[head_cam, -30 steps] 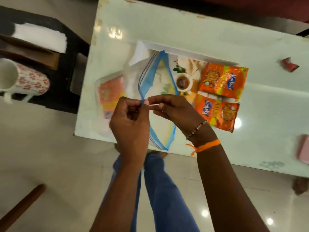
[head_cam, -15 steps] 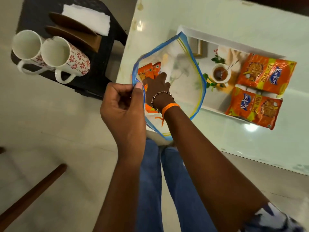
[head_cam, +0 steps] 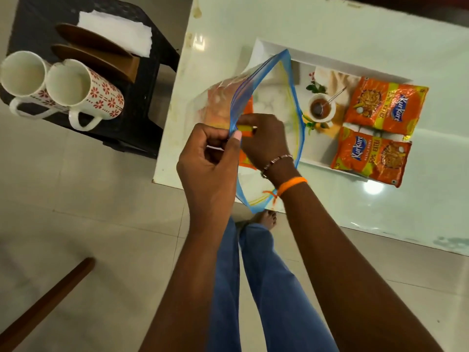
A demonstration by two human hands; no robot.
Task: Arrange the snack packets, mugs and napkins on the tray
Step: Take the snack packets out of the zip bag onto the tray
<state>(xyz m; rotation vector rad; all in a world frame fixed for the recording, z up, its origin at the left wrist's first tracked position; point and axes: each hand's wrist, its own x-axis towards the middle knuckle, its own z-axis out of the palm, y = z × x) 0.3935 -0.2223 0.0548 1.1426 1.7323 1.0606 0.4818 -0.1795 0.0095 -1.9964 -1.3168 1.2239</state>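
A clear zip bag (head_cam: 275,97) with a blue rim hangs open over the near left part of the white tray (head_cam: 327,59). My left hand (head_cam: 210,163) pinches the bag's rim. My right hand (head_cam: 264,141) is in the bag's mouth, gripping an orange snack packet (head_cam: 247,130) at its yellow edge. Two orange snack packets, one at the back (head_cam: 385,105) and one nearer (head_cam: 370,156), lie on the tray's right end. Two white mugs with red flowers, one (head_cam: 83,92) beside the other (head_cam: 24,74), stand on the black stool. White napkins (head_cam: 116,31) lie behind them.
The tray sits on a glossy white table (head_cam: 330,204). The black stool (head_cam: 142,118) stands left of the table, with a brown wooden holder (head_cam: 96,54) on it. A wooden stick (head_cam: 43,303) lies across the floor at lower left. My legs and a foot are below the bag.
My right hand, deep inside the bag half a second ago, has drawn back to its mouth with a packet in its fingers. The camera has shifted slightly.
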